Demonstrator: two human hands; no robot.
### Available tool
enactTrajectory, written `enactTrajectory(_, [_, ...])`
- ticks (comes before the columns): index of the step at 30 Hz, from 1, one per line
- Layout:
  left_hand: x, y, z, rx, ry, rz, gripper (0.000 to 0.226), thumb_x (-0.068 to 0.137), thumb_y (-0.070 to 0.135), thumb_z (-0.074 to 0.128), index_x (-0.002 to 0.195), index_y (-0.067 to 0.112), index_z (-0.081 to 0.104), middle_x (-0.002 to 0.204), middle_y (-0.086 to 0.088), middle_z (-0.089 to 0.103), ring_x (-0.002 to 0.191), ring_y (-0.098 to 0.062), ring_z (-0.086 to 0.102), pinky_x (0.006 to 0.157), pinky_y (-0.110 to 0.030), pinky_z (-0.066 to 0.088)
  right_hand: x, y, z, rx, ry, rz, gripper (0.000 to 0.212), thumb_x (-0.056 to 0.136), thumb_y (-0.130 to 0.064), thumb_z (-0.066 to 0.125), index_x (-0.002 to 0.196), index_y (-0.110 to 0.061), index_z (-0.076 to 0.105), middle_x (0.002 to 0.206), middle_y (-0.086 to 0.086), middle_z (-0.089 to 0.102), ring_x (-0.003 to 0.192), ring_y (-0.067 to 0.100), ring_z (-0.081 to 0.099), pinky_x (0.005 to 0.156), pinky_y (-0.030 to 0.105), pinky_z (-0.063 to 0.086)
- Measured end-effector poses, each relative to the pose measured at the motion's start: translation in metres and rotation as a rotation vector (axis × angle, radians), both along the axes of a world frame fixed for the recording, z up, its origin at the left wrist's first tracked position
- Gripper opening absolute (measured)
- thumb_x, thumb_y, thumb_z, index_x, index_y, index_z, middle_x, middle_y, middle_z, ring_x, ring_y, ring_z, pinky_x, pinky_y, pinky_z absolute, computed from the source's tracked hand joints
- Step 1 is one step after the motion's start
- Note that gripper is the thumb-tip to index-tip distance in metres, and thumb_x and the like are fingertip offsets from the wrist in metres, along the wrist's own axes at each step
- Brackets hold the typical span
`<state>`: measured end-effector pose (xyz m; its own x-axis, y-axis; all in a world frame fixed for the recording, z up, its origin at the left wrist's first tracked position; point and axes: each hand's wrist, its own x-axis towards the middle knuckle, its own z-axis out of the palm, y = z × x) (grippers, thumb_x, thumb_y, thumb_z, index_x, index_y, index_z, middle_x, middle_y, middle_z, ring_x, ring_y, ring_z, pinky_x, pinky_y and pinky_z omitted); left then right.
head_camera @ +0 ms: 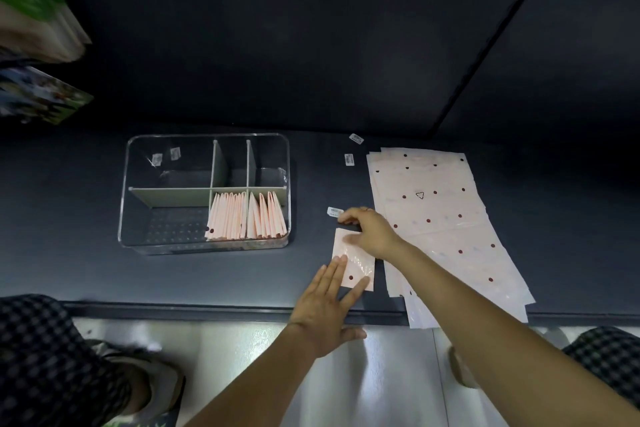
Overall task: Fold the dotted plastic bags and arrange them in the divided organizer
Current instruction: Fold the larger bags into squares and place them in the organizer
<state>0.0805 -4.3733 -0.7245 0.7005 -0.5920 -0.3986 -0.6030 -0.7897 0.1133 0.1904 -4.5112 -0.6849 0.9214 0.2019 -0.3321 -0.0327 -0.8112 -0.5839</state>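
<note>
Here, folded bag (355,258): on the desk (242,274) between organizer (206,192) and flat bag pile (440,218); thin, light, slippery film that likely springs open.
Left hand (327,308): fingers spread flat, pressing its near edge.
Right hand (370,229): fingers bent, pressing the far end.
Hold: pinch the creased edge.
Writing: small stickers (349,159), unreadable; a triangle mark (419,195).

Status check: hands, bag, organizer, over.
Left hand flat on folded bag. Right hand pressing its far edge. Organizer partly filled. Nothing blocking.
</note>
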Motion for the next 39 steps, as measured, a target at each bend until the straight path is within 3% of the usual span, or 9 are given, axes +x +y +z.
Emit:
enactTrajectory(5, [0.004, 0.004, -0.004, -0.222, 0.113, 0.13, 0.073, 0.09, 0.067, 0.029, 0.149, 0.037, -0.002, 0.153, -0.005, -0.03, 0.139, -0.02, -0.031, 0.111, -0.032, -0.021, 0.003, 0.001, -0.005, -0.337, 0.103, 0.049, 0.039, 0.082, -0.026, 0.07, 0.114, -0.014, 0.053, 0.117, 0.009, 0.058, 0.108, 0.026, 0.056, 0.089, 0.033, 0.044])
enactTrajectory(9, [0.005, 0.019, 0.009, -0.668, 0.186, 0.49, 0.056, 0.089, 0.048, 0.055, 0.141, 0.036, 0.038, 0.157, 0.005, 0.01, 0.145, -0.014, 0.007, 0.115, -0.024, 0.01, -0.001, -0.001, 0.01, -0.42, 0.223, 0.05, 0.024, 0.084, -0.034, 0.066, 0.1, -0.017, 0.06, 0.11, 0.006, 0.062, 0.11, 0.028, 0.053, 0.088, 0.032, 0.041])
enactTrajectory(14, [0.008, 0.041, 0.033, -1.203, 0.556, 1.126, 0.069, 0.081, 0.012, 0.073, 0.139, 0.009, 0.035, 0.129, -0.008, 0.05, 0.121, -0.018, 0.047, 0.104, -0.029, 0.038, -0.023, -0.001, 0.042, 0.295, 0.277, -0.219, 0.006, 0.087, -0.014, 0.065, 0.083, -0.01, 0.062, 0.083, 0.003, 0.062, 0.084, 0.019, 0.055, 0.076, 0.029, 0.042])
enactTrajectory(18, [0.017, 0.059, 0.064, -1.362, 0.71, 1.173, 0.018, 0.088, 0.006, 0.063, 0.106, 0.006, 0.062, 0.091, -0.007, 0.066, 0.081, -0.014, 0.061, 0.066, -0.015, 0.05, -0.039, 0.025, 0.059, 0.689, 0.353, -0.459, 0.027, 0.089, -0.013, 0.061, 0.11, 0.004, 0.061, 0.106, 0.017, 0.067, 0.094, 0.023, 0.059, 0.085, 0.031, 0.044])
enactTrajectory(21, [0.038, 0.092, 0.097, -1.262, 0.493, 1.116, 0.008, 0.093, 0.01, 0.055, 0.094, 0.01, 0.064, 0.087, -0.008, 0.067, 0.074, -0.015, 0.063, 0.064, -0.025, 0.056, -0.041, 0.056, 0.069, 0.596, 0.204, -0.527, 0.034, 0.087, -0.013, 0.065, 0.116, 0.0, 0.055, 0.116, 0.013, 0.061, 0.097, 0.021, 0.056, 0.083, 0.028, 0.046])
enactTrajectory(25, [0.07, 0.162, 0.147, -0.589, -0.038, 0.631, 0.014, 0.095, 0.026, 0.047, 0.09, 0.024, 0.059, 0.097, -0.004, 0.068, 0.094, -0.027, 0.061, 0.069, -0.032, 0.044, -0.032, 0.105, 0.101, 0.197, -0.207, -0.189, 0.06, 0.076, -0.021, 0.075, 0.129, -0.025, 0.047, 0.119, -0.011, 0.048, 0.108, 0.013, 0.042, 0.092, 0.027, 0.039])
enactTrajectory(29, [0.089, 0.226, 0.183, -0.269, -0.135, 0.335, 0.016, 0.096, 0.037, 0.044, 0.082, 0.029, 0.047, 0.094, 0.0, 0.064, 0.094, -0.025, 0.059, 0.065, -0.032, 0.036, -0.019, 0.172, 0.125, 0.053, -0.268, 0.189, 0.013, 0.079, -0.028, 0.071, 0.084, -0.018, 0.065, 0.078, -0.004, 0.064, 0.078, 0.017, 0.053, 0.069, 0.029, 0.042])
enactTrajectory(31, [0.096, 0.254, 0.194, -0.187, -0.175, 0.25, 0.014, 0.097, 0.036, 0.043, 0.089, 0.029, 0.052, 0.095, 0.001, 0.064, 0.093, -0.022, 0.058, 0.065, -0.03, 0.033, -0.013, 0.201, 0.129, -0.024, -0.294, 0.254, 0.033, 0.081, -0.032, 0.069, 0.058, -0.019, 0.049, 0.057, -0.001, 0.052, 0.062, 0.02, 0.048, 0.058, 0.033, 0.035])
enactTrajectory(39, [0.136, 0.313, 0.168, -0.631, -0.128, 0.715, 0.042, 0.088, 0.023, 0.062, 0.127, 0.022, 0.046, 0.119, -0.005, 0.054, 0.105, -0.025, 0.057, 0.087, -0.039, 0.047, 0.029, 0.276, 0.113, -0.053, -0.388, 0.137, 0.022, 0.085, -0.023, 0.059, 0.099, -0.006, 0.061, 0.086, 0.012, 0.067, 0.08, 0.031, 0.063, 0.064, 0.037, 0.05])
